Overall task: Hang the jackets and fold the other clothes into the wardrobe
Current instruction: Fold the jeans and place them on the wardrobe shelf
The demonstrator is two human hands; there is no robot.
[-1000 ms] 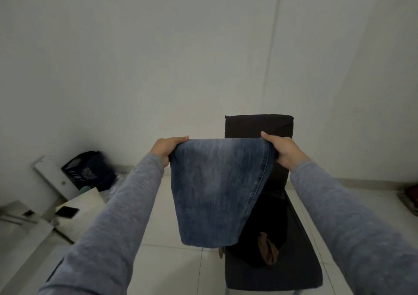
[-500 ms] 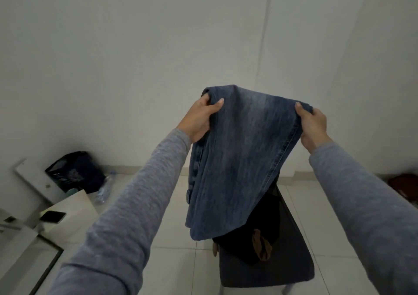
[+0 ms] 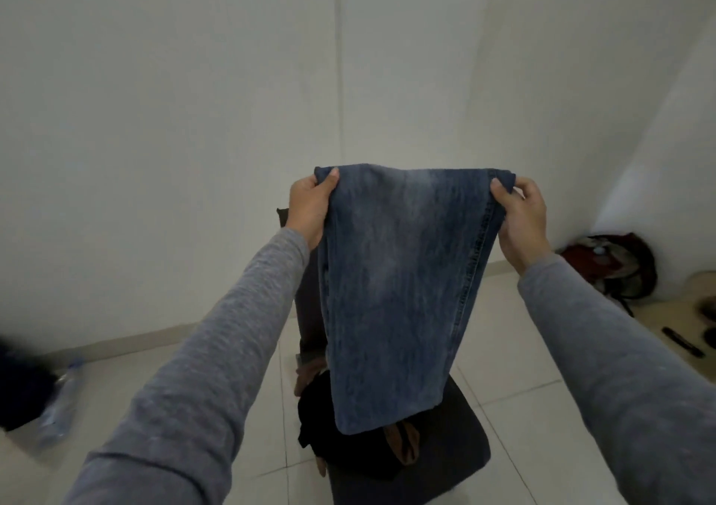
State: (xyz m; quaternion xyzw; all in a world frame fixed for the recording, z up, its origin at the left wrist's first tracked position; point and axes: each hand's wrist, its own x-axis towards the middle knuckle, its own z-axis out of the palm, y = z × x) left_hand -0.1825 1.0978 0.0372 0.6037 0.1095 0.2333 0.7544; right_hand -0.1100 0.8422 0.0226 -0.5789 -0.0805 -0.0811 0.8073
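A pair of blue jeans (image 3: 395, 291), folded over, hangs in the air in front of me at chest height. My left hand (image 3: 310, 210) grips its upper left corner and my right hand (image 3: 521, 217) grips its upper right corner, holding the top edge level. The lower end of the jeans dangles over a dark chair (image 3: 469, 450). On the chair seat lies a heap of black clothing (image 3: 329, 427) with a brown piece (image 3: 405, 440) in it. No wardrobe is in view.
White walls stand close ahead and to the right. A plastic bottle (image 3: 58, 404) and a dark bag (image 3: 19, 388) lie on the tiled floor at the left. A red backpack (image 3: 616, 264) sits by the right wall, with small dark items near it.
Both hands have lowered the jeans a little and levelled the top edge. My view has turned to the right, so the bag and bottle slid toward the left edge and the backpack came into view.
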